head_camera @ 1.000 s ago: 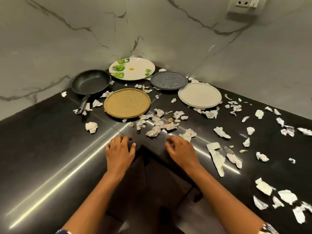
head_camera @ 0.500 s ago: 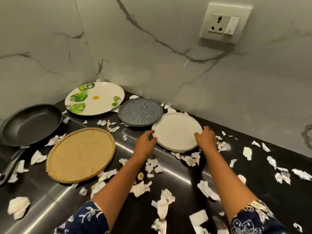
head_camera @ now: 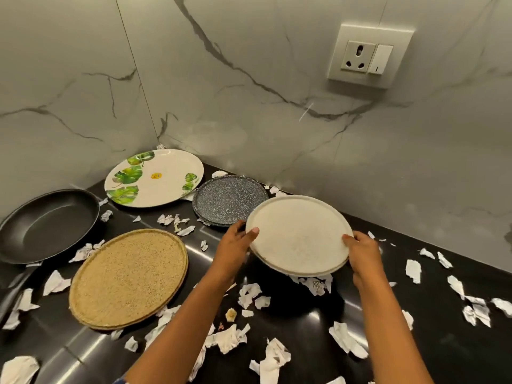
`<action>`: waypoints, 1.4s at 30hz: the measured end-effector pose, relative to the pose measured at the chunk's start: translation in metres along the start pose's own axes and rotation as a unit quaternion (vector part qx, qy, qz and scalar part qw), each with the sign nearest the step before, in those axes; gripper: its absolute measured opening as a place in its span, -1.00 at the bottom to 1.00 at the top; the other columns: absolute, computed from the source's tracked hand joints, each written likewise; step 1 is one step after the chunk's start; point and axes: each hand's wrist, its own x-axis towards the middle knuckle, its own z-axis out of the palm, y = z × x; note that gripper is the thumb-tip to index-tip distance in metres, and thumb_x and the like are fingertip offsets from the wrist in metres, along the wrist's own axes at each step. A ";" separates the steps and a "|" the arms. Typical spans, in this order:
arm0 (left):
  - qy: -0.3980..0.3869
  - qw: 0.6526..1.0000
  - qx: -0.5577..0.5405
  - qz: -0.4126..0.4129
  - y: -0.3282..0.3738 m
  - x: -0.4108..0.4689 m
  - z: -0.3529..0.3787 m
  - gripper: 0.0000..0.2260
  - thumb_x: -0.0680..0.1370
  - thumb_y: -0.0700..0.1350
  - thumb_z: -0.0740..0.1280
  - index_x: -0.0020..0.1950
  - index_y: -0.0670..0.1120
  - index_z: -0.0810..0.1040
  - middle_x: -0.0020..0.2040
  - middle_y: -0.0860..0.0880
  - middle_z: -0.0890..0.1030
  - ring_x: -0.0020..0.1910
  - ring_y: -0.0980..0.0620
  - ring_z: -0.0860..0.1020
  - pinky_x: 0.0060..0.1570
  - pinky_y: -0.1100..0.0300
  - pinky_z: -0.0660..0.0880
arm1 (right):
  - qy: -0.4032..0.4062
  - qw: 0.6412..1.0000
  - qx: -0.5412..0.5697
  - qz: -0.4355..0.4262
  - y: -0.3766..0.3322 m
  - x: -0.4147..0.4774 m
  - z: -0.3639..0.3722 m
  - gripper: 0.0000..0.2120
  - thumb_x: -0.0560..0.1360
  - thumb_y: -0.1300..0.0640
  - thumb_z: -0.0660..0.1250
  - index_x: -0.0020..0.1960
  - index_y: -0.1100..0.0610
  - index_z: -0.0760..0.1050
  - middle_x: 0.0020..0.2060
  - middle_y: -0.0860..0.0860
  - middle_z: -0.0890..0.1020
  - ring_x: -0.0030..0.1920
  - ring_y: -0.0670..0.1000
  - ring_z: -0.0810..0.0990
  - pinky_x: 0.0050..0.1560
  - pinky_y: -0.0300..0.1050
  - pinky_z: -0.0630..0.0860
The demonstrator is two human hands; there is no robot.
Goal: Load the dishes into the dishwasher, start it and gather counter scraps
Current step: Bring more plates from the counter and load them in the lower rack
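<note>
On black counter (head_camera: 457, 342), paper scraps (head_camera: 277, 356), marble wall (head_camera: 249, 79)

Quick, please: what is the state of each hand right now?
Left hand: holding the white plate by its left edge.
Right hand: holding the same plate by its right edge.

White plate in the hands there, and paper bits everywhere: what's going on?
A person grips the white plate by its rim, left hand on one side and right hand on the other, tilted just above the black counter. The leaf-print plate, speckled plate, woven tan plate and black pan lie on the counter, not yet picked up. Torn paper scraps are scattered around.
</note>
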 end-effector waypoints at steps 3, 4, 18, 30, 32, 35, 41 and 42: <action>0.049 0.989 -0.133 -0.033 0.014 -0.011 -0.015 -0.70 0.58 -0.28 0.21 0.32 -0.20 0.42 0.03 -0.11 0.60 -0.01 -0.09 0.56 -0.10 0.07 0.55 | -0.064 0.998 0.021 -0.009 -0.011 -0.016 0.018 -0.84 0.57 0.24 0.19 0.09 0.19 0.51 -0.09 0.09 0.59 -0.10 0.05 0.52 -0.11 -0.08 0.44; 0.074 0.983 -0.162 -0.037 0.017 -0.015 -0.023 -0.69 0.58 -0.29 0.19 0.32 -0.18 0.42 0.05 -0.14 0.58 0.01 -0.13 0.55 -0.09 0.02 0.56 | -0.089 0.996 0.015 -0.011 -0.016 -0.017 0.027 -0.83 0.58 0.20 0.19 0.08 0.18 0.53 -0.08 0.09 0.60 -0.10 0.04 0.53 -0.11 -0.08 0.45; 0.409 0.884 -0.210 0.082 0.037 -0.041 -0.142 -0.70 0.60 -0.29 0.18 0.31 -0.11 0.44 0.11 -0.06 0.51 0.09 -0.03 0.48 0.05 0.09 0.44 | -0.117 0.959 -0.259 -0.004 -0.021 0.048 0.182 -0.59 0.48 0.07 0.34 0.25 0.26 0.44 0.20 0.21 0.53 0.20 0.22 0.51 0.13 -0.01 0.47; 0.460 0.853 -0.230 0.090 0.035 -0.058 -0.154 -0.74 0.61 -0.26 0.19 0.27 -0.08 0.48 0.06 0.00 0.55 0.03 0.03 0.51 -0.18 0.20 0.47 | -0.118 0.978 0.085 0.148 -0.027 0.040 0.208 -0.88 0.47 0.34 0.30 0.01 0.27 0.44 -0.14 0.17 0.52 -0.07 0.17 0.55 -0.05 0.17 0.59; 0.450 0.858 -0.217 0.116 0.040 -0.077 -0.156 -0.82 0.61 -0.25 0.20 0.11 -0.03 0.51 -0.04 0.06 0.56 -0.03 0.06 0.53 -0.16 0.21 0.48 | -0.088 0.984 0.112 0.105 -0.027 0.017 0.190 -0.85 0.48 0.24 0.27 0.04 0.26 0.46 -0.02 0.17 0.57 -0.01 0.19 0.57 0.02 0.24 0.56; 0.444 0.861 -0.189 0.161 0.044 -0.113 -0.160 -0.82 0.62 -0.21 0.20 0.00 0.05 0.51 -0.07 0.08 0.57 -0.05 0.06 0.54 -0.05 0.17 0.49 | -0.054 0.986 0.156 0.032 -0.021 -0.026 0.153 -0.84 0.51 0.20 0.23 0.09 0.10 0.42 0.04 0.10 0.56 0.07 0.17 0.56 0.12 0.25 0.51; 0.404 0.874 -0.150 0.223 0.038 -0.218 -0.161 -0.87 0.62 -0.17 0.21 -0.04 0.02 0.50 -0.14 0.09 0.53 -0.15 0.12 0.50 -0.03 0.08 0.51 | 0.013 0.982 0.152 -0.111 -0.010 -0.169 0.069 -0.60 0.54 0.22 0.17 0.37 0.12 0.28 0.18 0.07 0.51 0.14 0.06 0.48 0.26 0.07 0.40; 0.395 0.879 -0.134 0.229 0.032 -0.240 -0.162 -0.89 0.62 -0.15 0.21 -0.01 0.01 0.51 -0.14 0.10 0.53 -0.15 0.12 0.50 0.01 0.03 0.50 | 0.028 0.981 0.137 -0.131 -0.004 -0.197 0.052 -0.60 0.55 0.21 0.16 0.38 0.13 0.27 0.17 0.05 0.50 0.12 0.03 0.46 0.24 0.00 0.38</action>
